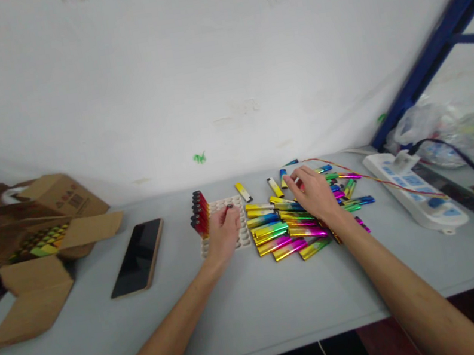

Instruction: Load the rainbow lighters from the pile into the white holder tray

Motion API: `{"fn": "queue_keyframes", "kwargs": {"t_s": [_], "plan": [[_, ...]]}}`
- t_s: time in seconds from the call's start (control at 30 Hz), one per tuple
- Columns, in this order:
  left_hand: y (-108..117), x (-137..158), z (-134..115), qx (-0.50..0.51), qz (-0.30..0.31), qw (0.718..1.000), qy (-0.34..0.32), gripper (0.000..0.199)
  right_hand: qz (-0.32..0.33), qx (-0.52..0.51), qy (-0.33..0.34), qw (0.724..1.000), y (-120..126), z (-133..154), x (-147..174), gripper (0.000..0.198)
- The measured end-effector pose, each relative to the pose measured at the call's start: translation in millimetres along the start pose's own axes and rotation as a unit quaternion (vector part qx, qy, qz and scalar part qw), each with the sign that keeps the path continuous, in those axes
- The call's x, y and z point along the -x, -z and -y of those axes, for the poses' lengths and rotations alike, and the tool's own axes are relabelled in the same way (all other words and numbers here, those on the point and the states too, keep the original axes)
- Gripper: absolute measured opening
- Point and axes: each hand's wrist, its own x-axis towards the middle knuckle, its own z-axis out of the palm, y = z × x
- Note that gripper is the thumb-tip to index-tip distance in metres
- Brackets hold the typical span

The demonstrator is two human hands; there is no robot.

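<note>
My left hand (pixel 224 230) is closed over a white tray with round holes (pixel 243 238). A dark tip shows between its fingers, apparently the top of a lighter whose body is hidden. Left of that hand, several red lighters (pixel 200 215) with black tops stand upright in the tray's left part. My right hand (pixel 313 192) reaches over a loose pile of shiny lighters (pixel 273 229) in yellow, blue, green and pink. Its fingers are pinched, and a bit of red shows at them, apparently a red lighter, mostly hidden.
To the left lie a dark phone (pixel 138 257) and an open cardboard box (pixel 63 197) holding more lighters. A white power strip (pixel 414 190) with wires is on the right, beside plastic bags (pixel 449 117). A white wall (pixel 221 83) rises behind the table (pixel 242 316).
</note>
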Motion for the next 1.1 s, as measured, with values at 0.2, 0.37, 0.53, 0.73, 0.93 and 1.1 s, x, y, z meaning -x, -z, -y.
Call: {"fn": "queue_keyframes", "kwargs": {"t_s": [0.2, 0.37, 0.53, 0.73, 0.93, 1.1], "plan": [[-2, 4, -9, 0.059, 0.009, 0.998, -0.012, 0.047, -0.006, 0.011, 0.014, 1.000, -1, -2, -1, 0.053], [4, 7, -35, 0.142, 0.079, 0.986, -0.044, 0.049, 0.009, 0.010, -0.016, 1.000, 1, 2, 0, 0.065], [33, 33, -53, 0.090, 0.076, 0.992, -0.049, 0.039, 0.014, -0.010, -0.021, 1.000, 1, 8, 0, 0.068], [85, 62, -50, -0.097, -0.037, 0.986, -0.131, 0.039, 0.012, -0.013, -0.032, 0.999, 0, 11, -1, 0.069], [109, 64, -38, -0.320, -0.081, 0.911, -0.246, 0.031, 0.018, -0.036, -0.037, 0.998, 1, 14, 0, 0.063], [112, 58, -30, -0.382, -0.061, 0.874, -0.293, 0.027, 0.021, -0.076, -0.022, 0.997, 4, 19, 2, 0.049]]}}
